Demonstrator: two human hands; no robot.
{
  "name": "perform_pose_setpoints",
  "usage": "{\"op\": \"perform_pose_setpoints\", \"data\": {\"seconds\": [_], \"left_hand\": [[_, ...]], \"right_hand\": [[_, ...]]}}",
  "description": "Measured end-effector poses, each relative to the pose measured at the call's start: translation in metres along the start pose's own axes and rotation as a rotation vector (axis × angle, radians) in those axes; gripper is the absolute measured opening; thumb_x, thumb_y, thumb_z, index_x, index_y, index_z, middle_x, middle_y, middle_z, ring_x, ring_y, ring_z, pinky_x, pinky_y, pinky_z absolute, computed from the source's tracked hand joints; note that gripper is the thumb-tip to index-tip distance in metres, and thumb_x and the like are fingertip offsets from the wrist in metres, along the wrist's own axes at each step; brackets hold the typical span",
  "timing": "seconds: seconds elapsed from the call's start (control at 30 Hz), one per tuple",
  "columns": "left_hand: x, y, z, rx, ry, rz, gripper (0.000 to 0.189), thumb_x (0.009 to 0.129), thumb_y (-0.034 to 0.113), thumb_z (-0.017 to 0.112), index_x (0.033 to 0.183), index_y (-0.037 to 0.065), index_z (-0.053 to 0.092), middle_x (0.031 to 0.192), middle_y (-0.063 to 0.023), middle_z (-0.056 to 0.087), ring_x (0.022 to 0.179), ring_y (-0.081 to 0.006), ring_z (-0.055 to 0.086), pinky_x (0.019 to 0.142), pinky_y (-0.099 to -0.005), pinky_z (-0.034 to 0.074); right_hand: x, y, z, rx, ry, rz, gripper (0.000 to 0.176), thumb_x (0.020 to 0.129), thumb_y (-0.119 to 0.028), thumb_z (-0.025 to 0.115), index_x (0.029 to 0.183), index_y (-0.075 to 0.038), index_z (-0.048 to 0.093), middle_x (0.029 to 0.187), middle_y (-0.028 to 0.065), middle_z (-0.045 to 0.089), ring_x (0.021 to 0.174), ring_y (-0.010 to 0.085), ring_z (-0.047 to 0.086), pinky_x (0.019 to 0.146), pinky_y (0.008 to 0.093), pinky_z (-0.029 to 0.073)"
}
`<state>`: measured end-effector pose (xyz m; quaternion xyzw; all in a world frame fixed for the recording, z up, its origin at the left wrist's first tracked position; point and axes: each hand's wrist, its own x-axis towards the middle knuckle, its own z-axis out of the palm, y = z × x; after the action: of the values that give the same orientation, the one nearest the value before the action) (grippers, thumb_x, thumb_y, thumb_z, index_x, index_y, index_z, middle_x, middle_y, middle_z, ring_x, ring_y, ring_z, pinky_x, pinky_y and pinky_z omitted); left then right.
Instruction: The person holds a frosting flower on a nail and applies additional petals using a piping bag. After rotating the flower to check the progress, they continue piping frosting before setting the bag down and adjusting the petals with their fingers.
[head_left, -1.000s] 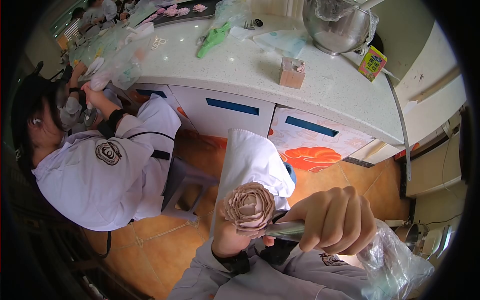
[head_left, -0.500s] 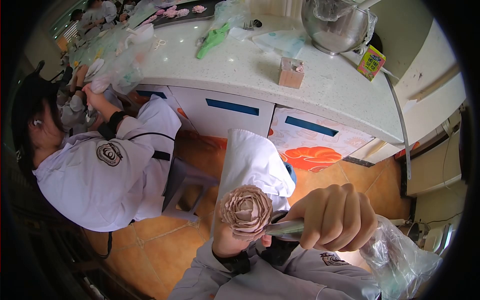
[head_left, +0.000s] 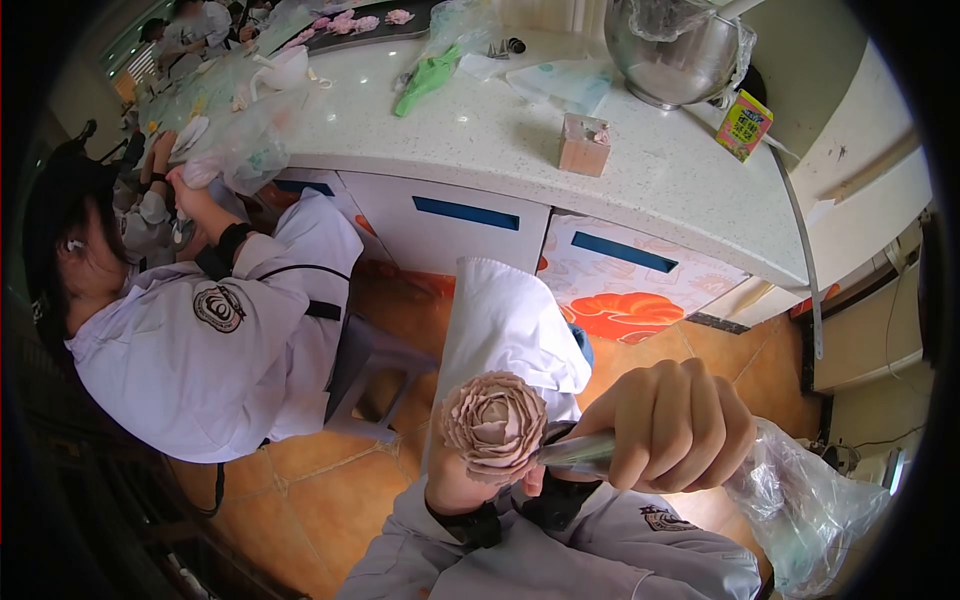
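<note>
A pale pink cream flower (head_left: 494, 427) with many ruffled petals faces up in front of my lap. My left hand (head_left: 458, 490) is beneath it, fingers mostly hidden by the petals; I cannot tell what it grips there. My right hand (head_left: 670, 425) is closed in a fist around a piping bag (head_left: 805, 510). From the thumb side of that fist the bag's metal piping tip (head_left: 580, 455) points left, its end right at the flower's edge. The clear plastic of the bag hangs crumpled to the right of the fist.
Along the counter (head_left: 480, 120) stand a wooden block (head_left: 584, 145), a steel mixing bowl (head_left: 668, 55), a yellow-green carton (head_left: 743, 126) and a green piping bag (head_left: 428, 80). A dark tray (head_left: 365, 40) holds pink flowers. At left a person (head_left: 220, 310) in white sits close by.
My right hand has shifted slightly up and right, bringing the tip a little higher at the flower's edge. The hanging plastic moved right with it. The flower stays nearly in place.
</note>
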<state>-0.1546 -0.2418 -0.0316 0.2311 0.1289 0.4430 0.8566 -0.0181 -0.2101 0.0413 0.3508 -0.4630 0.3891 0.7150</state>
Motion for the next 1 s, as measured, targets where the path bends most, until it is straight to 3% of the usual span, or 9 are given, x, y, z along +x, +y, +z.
{"op": "perform_pose_setpoints", "data": {"seconds": [0.17, 0.27, 0.37, 0.47, 0.57, 0.73, 0.93, 1.0], "left_hand": [[0.001, -0.005, -0.004, -0.023, -0.053, 0.108, 0.041, 0.082, 0.032, 0.051, 0.092, -0.007, 0.05, 0.063, -0.0172, 0.055, 0.045, -0.0262, 0.055, 0.036, -0.0326, 0.043], [0.002, -0.008, -0.003, 0.048, 0.079, 0.073, 0.043, 0.084, 0.047, 0.045, 0.078, 0.005, 0.048, 0.053, -0.0093, 0.047, 0.036, -0.0206, 0.043, 0.031, -0.0318, 0.032], [0.007, -0.003, 0.007, 0.064, 0.138, 0.132, 0.04, 0.085, 0.042, 0.047, 0.079, 0.003, 0.048, 0.057, -0.0082, 0.047, 0.039, -0.0215, 0.045, 0.034, -0.0326, 0.034], [0.015, 0.001, 0.011, 0.311, 0.202, 0.283, 0.028, 0.085, 0.028, 0.052, 0.084, 0.0, 0.052, 0.061, -0.0084, 0.05, 0.043, -0.021, 0.048, 0.038, -0.0311, 0.038], [0.024, 0.003, 0.007, 0.124, 0.208, 0.299, 0.018, 0.083, 0.013, 0.056, 0.091, -0.002, 0.054, 0.064, -0.0096, 0.054, 0.048, -0.0201, 0.051, 0.04, -0.0296, 0.04], [0.034, 0.001, -0.002, 0.17, 0.25, 0.339, 0.019, 0.081, 0.01, 0.057, 0.095, -0.004, 0.055, 0.069, -0.0123, 0.058, 0.051, -0.0189, 0.054, 0.041, -0.0289, 0.041], [0.027, 0.003, 0.004, 0.151, 0.22, 0.326, 0.023, 0.078, 0.01, 0.059, 0.096, -0.004, 0.055, 0.069, -0.0121, 0.059, 0.053, -0.0189, 0.056, 0.043, -0.0268, 0.043], [0.025, 0.002, 0.009, 0.149, 0.234, 0.352, 0.025, 0.077, 0.01, 0.06, 0.097, -0.004, 0.054, 0.07, -0.0119, 0.059, 0.054, -0.019, 0.057, 0.043, -0.0259, 0.043]], "right_hand": [[-0.004, -0.006, 0.002, -0.17, -0.032, -0.034, 0.016, 0.072, 0.008, 0.045, 0.058, 0.0, 0.043, 0.046, 0.0109, 0.043, 0.037, 0.0154, 0.035, 0.033, 0.025, 0.032], [-0.015, -0.008, 0.002, -0.252, 0.019, -0.171, 0.017, 0.074, 0.007, 0.045, 0.059, -0.001, 0.042, 0.049, 0.0107, 0.047, 0.038, 0.0164, 0.039, 0.033, 0.026, 0.035], [-0.023, -0.006, 0.002, -0.261, 0.134, -0.296, 0.02, 0.074, 0.008, 0.048, 0.059, -0.003, 0.04, 0.052, 0.0096, 0.05, 0.04, 0.016, 0.042, 0.034, 0.0268, 0.038], [-0.016, -0.004, 0.004, -0.262, 0.223, -0.295, 0.023, 0.073, 0.009, 0.051, 0.058, -0.004, 0.039, 0.053, 0.0081, 0.051, 0.04, 0.0145, 0.043, 0.034, 0.0262, 0.04], [-0.019, -0.005, 0.004, -0.265, 0.303, -0.279, 0.025, 0.073, 0.008, 0.054, 0.057, -0.005, 0.04, 0.05, 0.0067, 0.05, 0.039, 0.013, 0.041, 0.033, 0.0241, 0.039], [-0.028, -0.007, 0.007, -0.324, 0.414, -0.19, 0.029, 0.078, 0.002, 0.057, 0.055, -0.006, 0.039, 0.046, 0.0056, 0.047, 0.037, 0.0115, 0.039, 0.031, 0.0218, 0.037], [-0.03, 0.008, 0.004, -0.294, 0.3, -0.179, 0.026, 0.078, 0.001, 0.053, 0.055, -0.005, 0.042, 0.048, 0.0072, 0.048, 0.037, 0.0117, 0.037, 0.032, 0.0218, 0.035], [-0.026, 0.007, -0.005, -0.174, 0.106, -0.116, 0.021, 0.073, 0.005, 0.052, 0.055, -0.001, 0.043, 0.049, 0.0106, 0.048, 0.037, 0.0141, 0.036, 0.033, 0.0244, 0.034]]}}
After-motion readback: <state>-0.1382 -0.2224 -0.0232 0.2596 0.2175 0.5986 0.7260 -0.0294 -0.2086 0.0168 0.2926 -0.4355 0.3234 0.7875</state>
